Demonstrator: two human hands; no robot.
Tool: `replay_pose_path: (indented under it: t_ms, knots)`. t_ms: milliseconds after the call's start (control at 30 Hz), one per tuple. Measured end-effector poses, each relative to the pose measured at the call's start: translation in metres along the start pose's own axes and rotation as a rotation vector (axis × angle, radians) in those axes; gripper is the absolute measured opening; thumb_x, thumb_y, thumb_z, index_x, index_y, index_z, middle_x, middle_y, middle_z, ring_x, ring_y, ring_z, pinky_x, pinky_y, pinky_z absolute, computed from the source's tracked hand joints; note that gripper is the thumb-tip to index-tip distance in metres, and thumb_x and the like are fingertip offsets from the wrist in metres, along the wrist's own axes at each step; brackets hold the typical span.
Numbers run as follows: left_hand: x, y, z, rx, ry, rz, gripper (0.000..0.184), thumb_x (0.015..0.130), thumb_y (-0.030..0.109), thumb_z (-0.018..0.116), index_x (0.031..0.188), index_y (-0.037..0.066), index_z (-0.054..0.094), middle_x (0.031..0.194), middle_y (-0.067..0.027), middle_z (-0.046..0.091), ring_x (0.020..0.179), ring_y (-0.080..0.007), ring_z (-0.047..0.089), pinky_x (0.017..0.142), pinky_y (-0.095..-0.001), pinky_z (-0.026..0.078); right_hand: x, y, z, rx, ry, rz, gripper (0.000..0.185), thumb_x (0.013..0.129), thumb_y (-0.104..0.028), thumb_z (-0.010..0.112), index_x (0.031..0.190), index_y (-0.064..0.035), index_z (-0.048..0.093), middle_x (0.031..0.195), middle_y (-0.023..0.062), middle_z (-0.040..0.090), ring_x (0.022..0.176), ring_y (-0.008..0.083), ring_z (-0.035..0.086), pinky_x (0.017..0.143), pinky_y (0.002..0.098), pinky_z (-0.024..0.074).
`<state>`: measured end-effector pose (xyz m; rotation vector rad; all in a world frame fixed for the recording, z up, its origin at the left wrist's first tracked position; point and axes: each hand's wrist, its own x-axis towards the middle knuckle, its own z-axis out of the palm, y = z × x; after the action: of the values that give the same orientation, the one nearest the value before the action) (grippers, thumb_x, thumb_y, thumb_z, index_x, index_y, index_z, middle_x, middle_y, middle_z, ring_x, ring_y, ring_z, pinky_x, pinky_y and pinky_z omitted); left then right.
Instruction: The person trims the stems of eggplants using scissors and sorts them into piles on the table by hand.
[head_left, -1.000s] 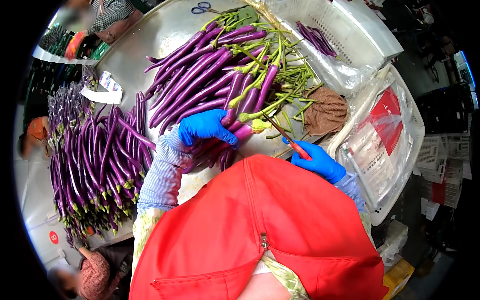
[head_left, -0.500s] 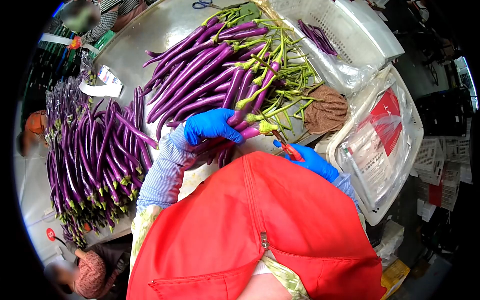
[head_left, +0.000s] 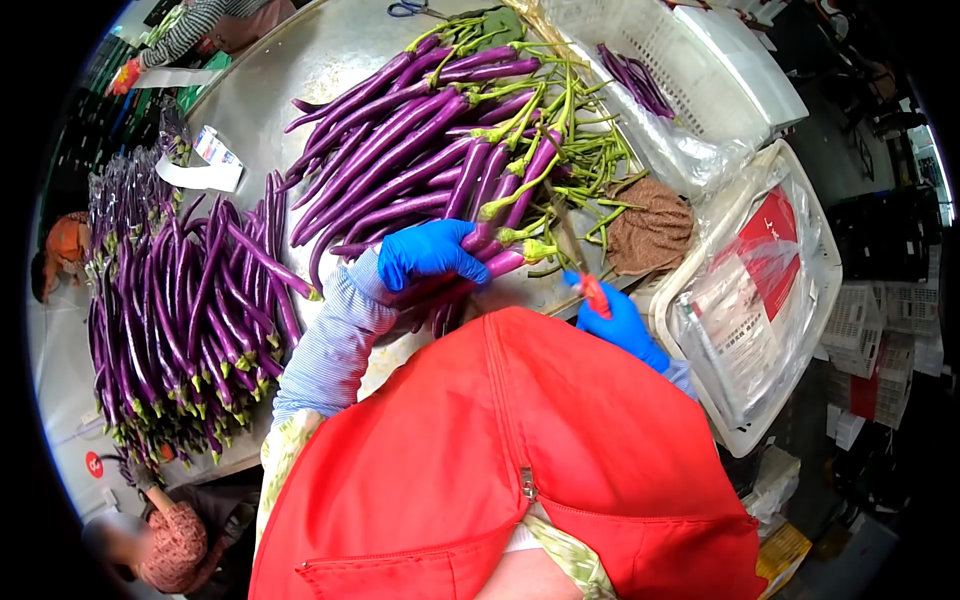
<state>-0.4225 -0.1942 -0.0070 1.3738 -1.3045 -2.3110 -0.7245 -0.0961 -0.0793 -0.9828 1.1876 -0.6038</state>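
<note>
My left hand (head_left: 430,252), in a blue glove, is wrapped round a few long purple eggplants (head_left: 506,262), their green caps pointing right. My right hand (head_left: 622,328), gloved in blue too, grips red-handled shears (head_left: 594,296); their blades are blurred and hard to make out. A gap separates the shears from the held caps. Beyond my left hand lies a pile of eggplants (head_left: 390,150) with long green stems. Cut green stems (head_left: 600,165) lie at the pile's right side.
Many eggplants (head_left: 190,310) with short caps lie stacked at left, near a white label strip (head_left: 205,176). A brown cloth (head_left: 650,228), a white crate (head_left: 690,85) and a plastic-lined basket (head_left: 745,440) stand right. Blue-handled scissors (head_left: 408,9) lie at the far edge. Other people work at left.
My right hand has drawn the shears back from the held eggplants' caps, to the right and slightly down. My left hand keeps its hold. A co-worker's gloved hand at upper left has moved left.
</note>
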Motion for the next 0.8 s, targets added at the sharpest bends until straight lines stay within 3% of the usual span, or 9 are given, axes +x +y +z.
replay_pose_path:
  t_ms: [33, 133, 233, 333, 467, 567, 667, 767, 800]
  knots:
    - [-0.002, 0.002, 0.002, -0.024, -0.002, 0.012, 0.046, 0.074, 0.006, 0.073, 0.118, 0.004, 0.059, 0.098, -0.0028, 0.064, 0.087, -0.0119, 0.058, 0.078, -0.0277, 0.048, -0.002, -0.011, -0.006, -0.017, 0.068, -0.062, 0.046, 0.078, -0.006, 0.06, 0.123, -0.003, 0.051, 0.079, -0.0018, 0.055, 0.07, 0.0067, 0.052, 0.066, 0.024, 0.0443]
    - [-0.001, 0.004, 0.0, 0.013, 0.028, -0.069, 0.041, 0.074, 0.006, 0.074, 0.113, 0.006, 0.059, 0.096, -0.0009, 0.063, 0.086, -0.0115, 0.057, 0.079, -0.03, 0.048, -0.01, -0.029, -0.028, -0.282, 0.082, -0.132, 0.054, 0.079, -0.006, 0.059, 0.132, -0.0044, 0.047, 0.106, 0.0054, 0.061, 0.097, 0.01, 0.058, 0.082, 0.0242, 0.045]
    - [0.007, 0.0, 0.0, 0.319, 0.147, -0.015, 0.04, 0.074, 0.009, 0.074, 0.111, 0.006, 0.06, 0.095, -0.0018, 0.063, 0.084, -0.0116, 0.057, 0.077, -0.0307, 0.048, -0.016, -0.052, -0.021, -0.573, 0.017, -0.205, 0.058, 0.08, -0.005, 0.057, 0.136, -0.0033, 0.043, 0.119, 0.0086, 0.059, 0.111, 0.0123, 0.055, 0.088, 0.0238, 0.0426]
    - [0.006, 0.006, 0.008, 0.345, 0.094, 0.022, 0.038, 0.073, 0.012, 0.074, 0.108, 0.004, 0.061, 0.092, -0.0027, 0.064, 0.084, -0.0112, 0.056, 0.076, -0.0302, 0.047, -0.012, -0.058, -0.004, -0.406, -0.009, -0.178, 0.059, 0.078, -0.003, 0.056, 0.136, -0.0043, 0.043, 0.117, 0.0099, 0.059, 0.11, 0.0132, 0.056, 0.087, 0.0241, 0.043]
    - [0.008, 0.001, 0.01, 0.359, 0.072, 0.049, 0.036, 0.072, 0.013, 0.073, 0.105, 0.003, 0.062, 0.089, -0.0042, 0.065, 0.083, -0.0122, 0.057, 0.077, -0.0302, 0.047, -0.005, -0.07, 0.009, -0.508, -0.032, -0.053, 0.056, 0.08, -0.008, 0.054, 0.135, -0.0078, 0.045, 0.112, 0.0115, 0.061, 0.101, 0.0117, 0.058, 0.085, 0.0242, 0.0434]
    - [0.006, 0.006, 0.011, 0.442, 0.113, 0.0, 0.034, 0.071, 0.013, 0.072, 0.103, 0.003, 0.063, 0.09, -0.0049, 0.065, 0.083, -0.0131, 0.057, 0.078, -0.0306, 0.046, 0.005, -0.044, 0.007, -0.372, -0.052, -0.081, 0.053, 0.08, -0.011, 0.054, 0.133, -0.0076, 0.047, 0.109, 0.0107, 0.062, 0.087, 0.0093, 0.058, 0.076, 0.024, 0.0461]
    - [0.007, 0.005, 0.011, 0.385, 0.086, 0.039, 0.028, 0.072, 0.013, 0.074, 0.095, 0.004, 0.061, 0.088, -0.0033, 0.063, 0.082, -0.0123, 0.055, 0.078, -0.0304, 0.046, 0.002, -0.06, 0.01, -0.299, -0.097, 0.082, 0.049, 0.081, -0.01, 0.054, 0.129, -0.0061, 0.05, 0.101, 0.0071, 0.063, 0.07, 0.007, 0.055, 0.064, 0.024, 0.046]
    - [0.029, -0.033, -0.01, 0.23, 0.057, 0.113, 0.021, 0.073, 0.016, 0.072, 0.085, 0.007, 0.057, 0.086, -0.0013, 0.062, 0.08, -0.0111, 0.054, 0.075, -0.0325, 0.046, 0.0, -0.053, 0.018, -0.107, -0.012, -0.044, 0.042, 0.085, -0.011, 0.056, 0.126, -0.0026, 0.053, 0.091, 0.002, 0.063, 0.058, 0.0064, 0.049, 0.055, 0.0243, 0.0431]
    - [-0.002, 0.002, 0.002, 0.439, 0.14, 0.076, 0.022, 0.074, 0.016, 0.071, 0.085, 0.005, 0.056, 0.087, -0.0027, 0.062, 0.082, -0.0122, 0.056, 0.076, -0.0322, 0.046, 0.005, -0.043, 0.019, 0.046, 0.032, -0.092, 0.042, 0.087, -0.013, 0.058, 0.127, -0.0003, 0.051, 0.079, -0.0005, 0.059, 0.057, 0.0065, 0.046, 0.054, 0.0231, 0.0411]
